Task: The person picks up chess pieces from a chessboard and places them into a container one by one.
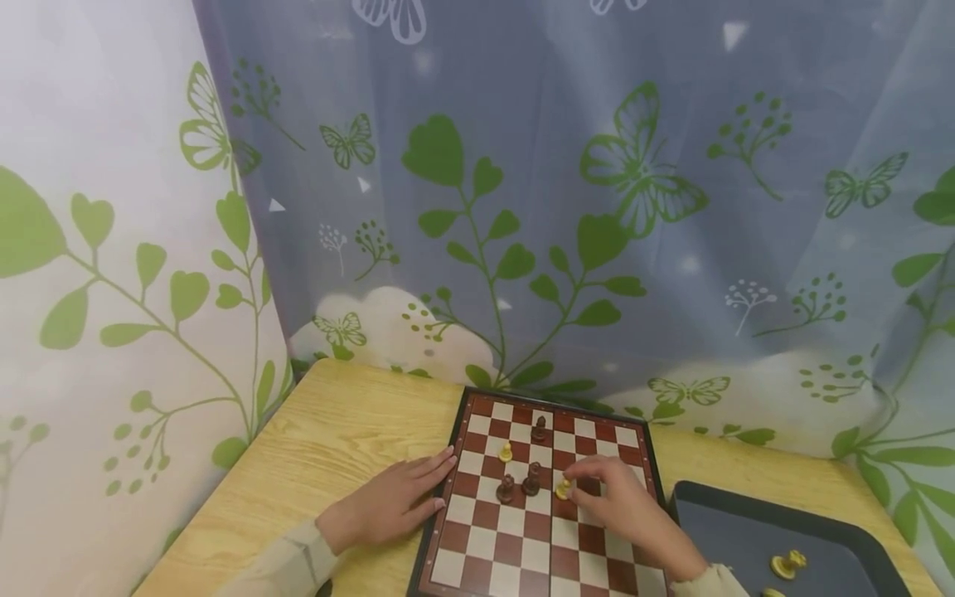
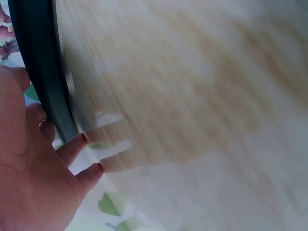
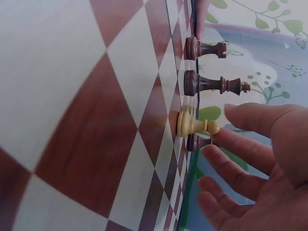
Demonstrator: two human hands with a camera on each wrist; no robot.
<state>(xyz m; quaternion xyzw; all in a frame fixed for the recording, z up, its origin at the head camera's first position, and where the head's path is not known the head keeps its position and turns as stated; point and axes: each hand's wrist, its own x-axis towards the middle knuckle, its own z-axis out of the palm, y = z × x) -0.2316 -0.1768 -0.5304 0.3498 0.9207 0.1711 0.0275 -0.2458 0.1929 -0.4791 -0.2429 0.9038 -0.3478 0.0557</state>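
A brown-and-white chessboard [image 1: 485, 547] with a dark rim lies on the table. My right hand [image 1: 622, 502] is at a cream pawn [image 3: 192, 126] standing on the board. In the right wrist view, the index fingertip is at the pawn's head and the thumb stands apart from it. Left of that pawn stand a dark king [image 1: 531, 479] and a dark rook [image 1: 506, 489]. Farther back are another cream pawn [image 1: 506, 452] and a dark piece [image 1: 540, 429]. My left hand [image 1: 391, 503] rests with extended fingers at the board's left edge [image 2: 41, 62].
A dark tray [image 1: 734, 518] sits right of the board, holding a cream knight-like piece [image 1: 788, 564] and another partly cut off by the frame. The wooden table [image 1: 321, 439] meets a patterned curtain [image 1: 522, 83] behind the board.
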